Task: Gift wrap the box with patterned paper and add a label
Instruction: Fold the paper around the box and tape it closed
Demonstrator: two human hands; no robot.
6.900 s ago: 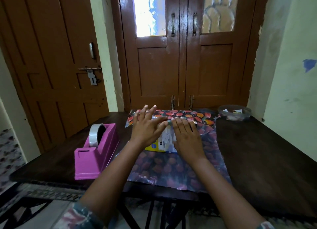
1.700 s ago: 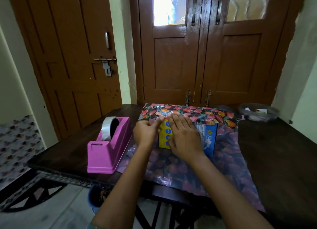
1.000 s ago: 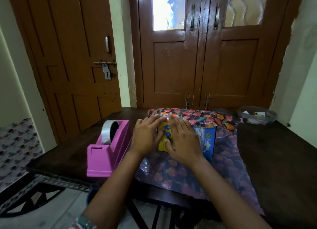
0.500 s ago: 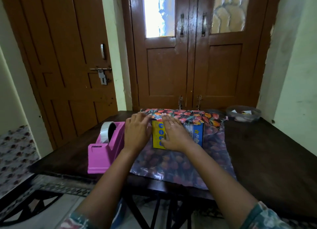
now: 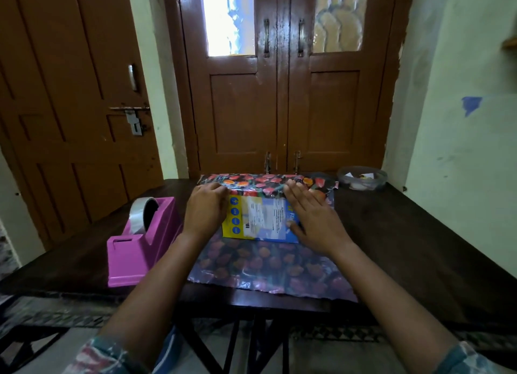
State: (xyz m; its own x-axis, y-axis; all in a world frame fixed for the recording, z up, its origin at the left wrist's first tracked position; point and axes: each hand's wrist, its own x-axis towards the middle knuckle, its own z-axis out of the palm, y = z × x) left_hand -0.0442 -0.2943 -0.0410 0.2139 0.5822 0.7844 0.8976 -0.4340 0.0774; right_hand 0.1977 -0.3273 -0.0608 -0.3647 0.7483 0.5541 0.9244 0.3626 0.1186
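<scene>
A flat blue and yellow box [image 5: 260, 219] with a white printed label lies on a sheet of dark patterned paper [image 5: 268, 264] with red and orange flowers. The paper's far part is folded up over the box's far edge. My left hand [image 5: 205, 212] lies at the box's left end, fingers curled on the folded paper edge. My right hand [image 5: 312, 219] lies flat with straight fingers on the box's right end and the folded paper.
A pink tape dispenser [image 5: 140, 242] with a roll of clear tape stands left of the paper. A clear round container [image 5: 362, 177] with small items sits at the far right of the dark wooden table [image 5: 405, 247]. Brown doors stand behind.
My hands have spread apart from the box's left part to its two ends, uncovering the printed top. The right hand slid right along the folded paper edge.
</scene>
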